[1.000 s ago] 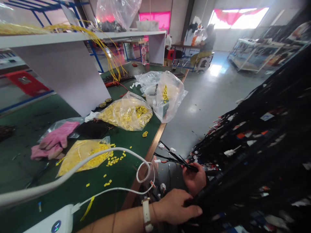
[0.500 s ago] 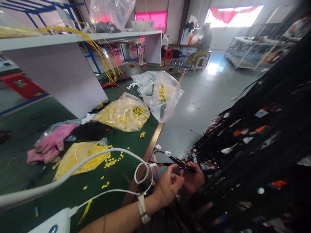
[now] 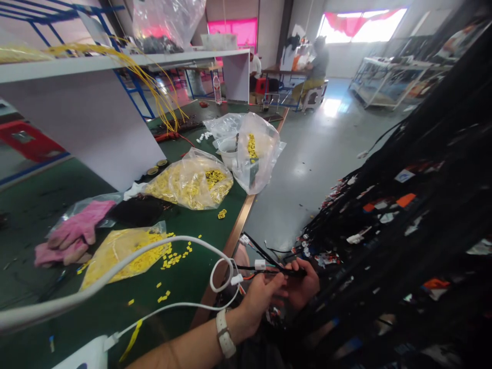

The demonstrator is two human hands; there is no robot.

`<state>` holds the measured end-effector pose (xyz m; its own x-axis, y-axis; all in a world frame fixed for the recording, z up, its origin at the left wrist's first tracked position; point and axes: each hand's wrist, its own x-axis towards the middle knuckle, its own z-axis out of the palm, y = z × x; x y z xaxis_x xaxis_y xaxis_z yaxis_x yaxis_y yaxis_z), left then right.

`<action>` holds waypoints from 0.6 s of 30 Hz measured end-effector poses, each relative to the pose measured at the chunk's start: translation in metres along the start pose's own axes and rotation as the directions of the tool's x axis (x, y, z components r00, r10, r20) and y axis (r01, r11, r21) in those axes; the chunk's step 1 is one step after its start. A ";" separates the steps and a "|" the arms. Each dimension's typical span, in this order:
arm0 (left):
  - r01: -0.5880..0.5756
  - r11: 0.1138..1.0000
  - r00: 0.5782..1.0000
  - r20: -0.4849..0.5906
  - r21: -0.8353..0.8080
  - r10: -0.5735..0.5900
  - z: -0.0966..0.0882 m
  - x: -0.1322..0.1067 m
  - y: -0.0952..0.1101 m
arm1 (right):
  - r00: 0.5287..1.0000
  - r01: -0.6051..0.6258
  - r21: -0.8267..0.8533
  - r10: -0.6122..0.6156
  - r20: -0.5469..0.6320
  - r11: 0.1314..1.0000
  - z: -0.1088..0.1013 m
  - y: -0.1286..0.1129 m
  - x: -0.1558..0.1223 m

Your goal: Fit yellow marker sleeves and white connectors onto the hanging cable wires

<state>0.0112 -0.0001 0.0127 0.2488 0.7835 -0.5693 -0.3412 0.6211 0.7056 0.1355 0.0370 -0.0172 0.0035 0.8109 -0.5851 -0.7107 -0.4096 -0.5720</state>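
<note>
My left hand [image 3: 258, 301], with a white watch strap on its wrist, pinches thin black wires [image 3: 265, 259] that end in small white connectors [image 3: 260, 264], just off the table's edge. My right hand [image 3: 303, 284] is closed round the same bundle where it joins a big mass of black wire harnesses [image 3: 407, 215] hanging at the right. The wire ends fan out to the left above my fingers.
A green table [image 3: 115, 302] with a brown edge carries plastic bags of yellow parts [image 3: 190, 180], loose yellow pieces [image 3: 172, 256], pink gloves [image 3: 73, 236], a white cable [image 3: 154, 246] and a white shelf [image 3: 96, 102]. A person sits on a stool [image 3: 313, 64] far back across grey floor.
My left hand has come up from the black bundle and taken hold of the wires next to my right hand. The wire ends have shifted slightly left and lower.
</note>
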 end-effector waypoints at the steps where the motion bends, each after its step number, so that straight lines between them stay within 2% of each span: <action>1: 0.010 1.000 1.000 0.003 -0.027 -0.009 0.000 -0.001 -0.001 | 1.000 -0.011 0.028 0.011 -0.007 1.000 0.000 0.000 0.001; 6: 0.051 0.995 0.999 -0.004 -0.090 -0.052 0.002 -0.003 -0.002 | 0.999 -0.037 0.098 0.037 0.002 0.994 -0.002 0.001 0.003; 11: 0.017 0.999 0.998 -0.054 -0.042 -0.019 0.005 -0.004 0.002 | 0.999 -0.045 0.092 0.046 -0.011 0.995 -0.001 0.002 0.000; 14: 0.016 0.997 0.996 -0.083 -0.071 -0.022 0.002 0.002 0.003 | 0.993 -0.114 0.107 0.113 0.020 0.988 0.001 0.002 0.000; 16: -0.011 0.994 0.991 -0.133 -0.107 -0.004 -0.002 0.007 0.001 | 0.986 -0.160 0.132 0.163 -0.017 0.978 0.003 0.003 0.001; 18: -0.050 0.993 0.981 -0.189 -0.103 0.030 -0.006 0.011 -0.002 | 0.980 -0.152 0.151 0.169 -0.104 0.977 0.004 0.004 0.002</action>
<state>0.0088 0.0078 0.0024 0.0625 0.7842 -0.6173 -0.4448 0.5756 0.6862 0.1298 0.0389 -0.0181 -0.0431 0.6823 -0.7298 -0.8009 -0.4603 -0.3830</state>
